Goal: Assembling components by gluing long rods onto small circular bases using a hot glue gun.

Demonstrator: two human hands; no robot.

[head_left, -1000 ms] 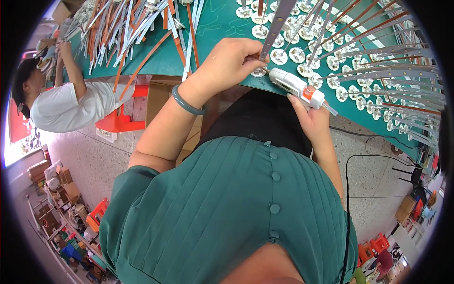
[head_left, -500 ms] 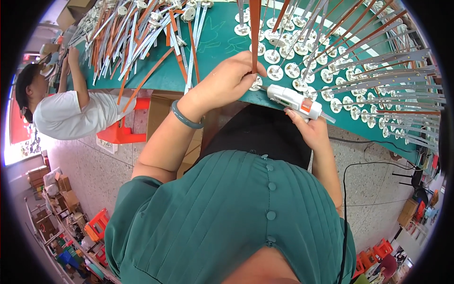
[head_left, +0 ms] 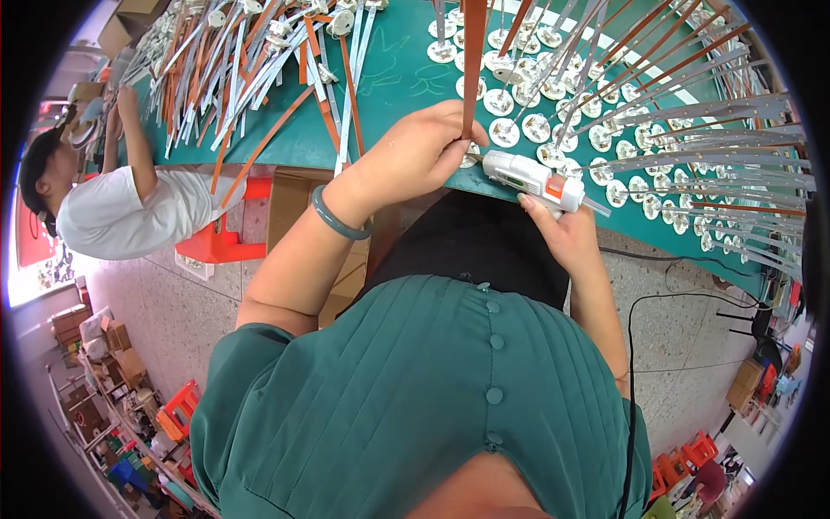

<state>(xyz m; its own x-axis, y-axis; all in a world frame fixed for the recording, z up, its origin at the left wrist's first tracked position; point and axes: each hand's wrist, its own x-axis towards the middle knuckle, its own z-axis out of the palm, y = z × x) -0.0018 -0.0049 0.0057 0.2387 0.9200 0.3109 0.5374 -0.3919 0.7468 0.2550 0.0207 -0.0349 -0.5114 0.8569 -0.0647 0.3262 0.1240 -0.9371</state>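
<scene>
Close to the front edge of the green table, my left hand (head_left: 428, 147) pinches a brown strip (head_left: 472, 69) that stands upright. At the strip's foot is a round white base (head_left: 469, 156), partly hidden by my fingers. My right hand (head_left: 566, 233) is wrapped round a white hot glue gun (head_left: 532, 182) with an orange patch and a clear glue stick out of its back. The gun's nozzle points left and is at the strip's foot, beside my left fingertips; whether it touches cannot be seen.
Rows of round white bases (head_left: 601, 138) with upright strips fill the table's right side. A heap of loose silver and brown strips (head_left: 251, 69) lies at the left. A co-worker in a white shirt (head_left: 143, 212) sits far left, near a red stool (head_left: 216, 242). A black cord (head_left: 633, 346) hangs at my right.
The glue gun has shifted slightly left, and my left hand has moved down a little with the brown strip. Both grips are the same.
</scene>
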